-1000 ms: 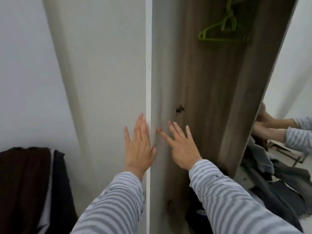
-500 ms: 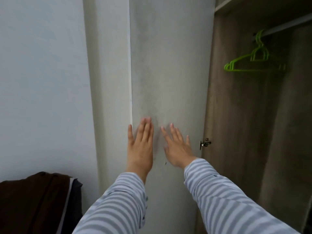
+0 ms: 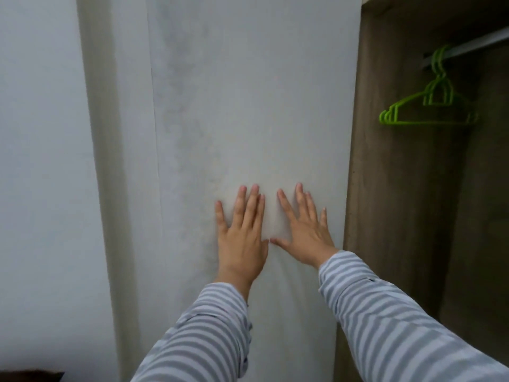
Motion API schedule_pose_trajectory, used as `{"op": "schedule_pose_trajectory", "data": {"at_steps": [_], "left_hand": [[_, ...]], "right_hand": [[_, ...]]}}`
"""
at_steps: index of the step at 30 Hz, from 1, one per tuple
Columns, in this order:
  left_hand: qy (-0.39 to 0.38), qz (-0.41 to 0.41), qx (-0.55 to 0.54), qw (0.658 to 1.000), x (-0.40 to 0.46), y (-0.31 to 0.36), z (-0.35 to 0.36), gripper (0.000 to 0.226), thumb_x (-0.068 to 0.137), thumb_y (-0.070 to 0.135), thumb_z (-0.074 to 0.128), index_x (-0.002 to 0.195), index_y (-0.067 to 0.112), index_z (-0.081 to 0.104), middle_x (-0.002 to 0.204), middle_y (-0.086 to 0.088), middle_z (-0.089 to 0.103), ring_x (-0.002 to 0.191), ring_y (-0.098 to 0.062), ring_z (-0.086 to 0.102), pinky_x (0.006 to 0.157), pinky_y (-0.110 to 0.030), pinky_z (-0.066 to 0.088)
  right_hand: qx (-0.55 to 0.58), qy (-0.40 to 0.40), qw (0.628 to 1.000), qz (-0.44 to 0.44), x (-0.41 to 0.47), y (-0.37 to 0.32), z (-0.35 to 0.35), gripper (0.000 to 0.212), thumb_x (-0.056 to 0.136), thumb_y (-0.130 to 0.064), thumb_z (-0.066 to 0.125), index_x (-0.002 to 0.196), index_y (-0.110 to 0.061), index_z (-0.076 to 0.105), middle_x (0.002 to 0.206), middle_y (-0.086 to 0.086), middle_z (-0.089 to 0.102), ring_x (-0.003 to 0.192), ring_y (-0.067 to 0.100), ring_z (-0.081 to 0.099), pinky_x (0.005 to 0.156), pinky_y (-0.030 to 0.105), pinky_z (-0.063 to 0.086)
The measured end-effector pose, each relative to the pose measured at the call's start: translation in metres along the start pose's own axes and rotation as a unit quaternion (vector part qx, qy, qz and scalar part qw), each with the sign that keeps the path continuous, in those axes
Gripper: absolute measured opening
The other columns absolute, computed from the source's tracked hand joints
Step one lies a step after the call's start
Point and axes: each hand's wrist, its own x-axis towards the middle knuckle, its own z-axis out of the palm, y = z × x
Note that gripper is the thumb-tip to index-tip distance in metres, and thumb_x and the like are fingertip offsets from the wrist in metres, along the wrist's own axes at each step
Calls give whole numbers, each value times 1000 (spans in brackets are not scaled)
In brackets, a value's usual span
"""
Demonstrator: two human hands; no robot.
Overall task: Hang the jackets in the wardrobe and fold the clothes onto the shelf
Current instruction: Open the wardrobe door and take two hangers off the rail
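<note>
White wardrobe door (image 3: 248, 106): left hand (image 3: 242, 238) and right hand (image 3: 305, 235) press flat on it, fingers spread, gripping nothing. Green hangers (image 3: 429, 106) hang right of the door.

My wardrobe (image 3: 399, 188) stands open on its right side, showing a dark wood-grain interior. A metal rail (image 3: 468, 48) runs across the top of that compartment, and a bunch of bright green hangers (image 3: 429, 111) hooks over it, all empty and pressed close together. A white door panel (image 3: 248, 106) covers the section to the left. Both my hands, left (image 3: 242, 241) and right (image 3: 305, 232), lie flat against that panel, fingers spread, thumbs almost touching.
</note>
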Motion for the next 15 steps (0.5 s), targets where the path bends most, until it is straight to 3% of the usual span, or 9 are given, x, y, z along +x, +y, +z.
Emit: {"op": "schedule_pose_trajectory", "data": {"at_steps": [10, 15], "left_hand": [[-38, -9, -5, 999, 34, -14, 46, 98, 75, 48, 65, 152, 13, 15, 161, -6, 10, 148, -28, 8, 111, -66, 11], [-81, -15, -28, 996, 48, -17, 64, 97, 88, 46, 55, 150, 15, -13, 159, -4, -18, 147, -26, -14, 112, -64, 7]], "right_hand": [[-84, 38, 996, -12, 35, 17, 17, 97, 90, -45, 54, 142, -42, -27, 153, 3, -36, 144, 27, -26, 114, 59, -4], [-110, 42, 993, -17, 49, 24, 25, 99, 91, -39, 55, 140, -41, -31, 152, 2, -37, 144, 26, -27, 115, 61, 0]]}}
